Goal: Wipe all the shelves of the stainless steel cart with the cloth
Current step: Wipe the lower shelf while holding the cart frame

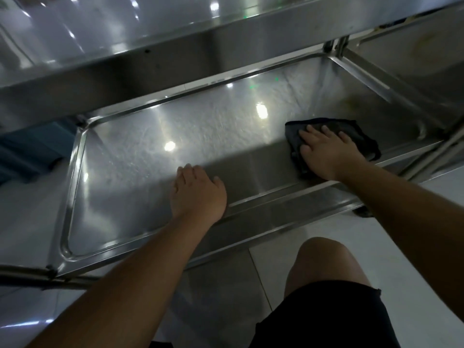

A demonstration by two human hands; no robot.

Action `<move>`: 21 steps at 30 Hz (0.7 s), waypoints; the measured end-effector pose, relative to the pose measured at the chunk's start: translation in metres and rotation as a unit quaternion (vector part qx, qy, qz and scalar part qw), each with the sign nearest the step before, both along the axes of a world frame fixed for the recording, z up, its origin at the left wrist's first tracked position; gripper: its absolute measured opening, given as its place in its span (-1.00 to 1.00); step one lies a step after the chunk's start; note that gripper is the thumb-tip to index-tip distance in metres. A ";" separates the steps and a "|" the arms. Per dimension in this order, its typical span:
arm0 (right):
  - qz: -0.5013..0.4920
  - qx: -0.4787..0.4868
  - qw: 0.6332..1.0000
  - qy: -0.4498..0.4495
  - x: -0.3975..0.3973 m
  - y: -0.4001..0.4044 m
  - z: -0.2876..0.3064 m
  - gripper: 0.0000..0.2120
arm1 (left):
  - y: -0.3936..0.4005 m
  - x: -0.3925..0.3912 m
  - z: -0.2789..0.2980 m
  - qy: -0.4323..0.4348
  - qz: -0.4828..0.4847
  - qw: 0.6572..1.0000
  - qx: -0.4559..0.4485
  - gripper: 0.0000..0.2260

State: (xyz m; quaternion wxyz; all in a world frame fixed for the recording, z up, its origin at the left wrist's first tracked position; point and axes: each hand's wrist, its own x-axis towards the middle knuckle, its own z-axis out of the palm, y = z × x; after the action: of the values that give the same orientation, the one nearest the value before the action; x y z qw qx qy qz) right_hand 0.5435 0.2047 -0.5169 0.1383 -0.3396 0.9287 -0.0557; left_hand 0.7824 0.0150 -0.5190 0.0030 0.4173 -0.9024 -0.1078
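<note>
The stainless steel cart's lower shelf point(155, 136) fills the middle of the head view, a shallow tray with a raised rim. A dark cloth point(356, 131) lies on its right part. My right hand point(326, 151) presses flat on the cloth with straight, spread fingers. My left hand point(198, 192) rests on the shelf near its front rim, fingers relaxed and empty. The upper shelf point(125, 33) hangs over the far side.
A second steel shelf point(411, 61) adjoins at the far right, past a cart post point(339, 46). A blue object point(32, 151) lies on the floor at the left. My bare knee point(326, 262) is close to the cart's front rail, over pale floor tiles.
</note>
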 end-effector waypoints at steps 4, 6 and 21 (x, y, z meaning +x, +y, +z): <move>-0.007 0.016 1.000 -0.001 0.007 -0.005 0.005 -0.38 | 0.022 -0.029 -0.009 0.040 -0.061 0.997 0.011 -0.44; 0.035 0.020 0.999 0.002 0.035 -0.018 0.006 -0.39 | 0.030 -0.033 -0.017 0.058 -0.062 0.996 0.003 -0.42; 0.007 0.042 0.999 0.022 -0.088 0.082 0.006 -0.46 | 0.028 -0.028 -0.026 0.069 -0.054 0.996 -0.029 -0.40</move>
State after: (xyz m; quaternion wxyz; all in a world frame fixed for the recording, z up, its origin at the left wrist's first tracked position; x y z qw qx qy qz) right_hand 0.4557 0.2868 -0.5107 0.1328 -0.3415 0.9304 -0.0084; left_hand 0.7548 0.0428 -0.5447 0.0717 0.3588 -0.9241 -0.1101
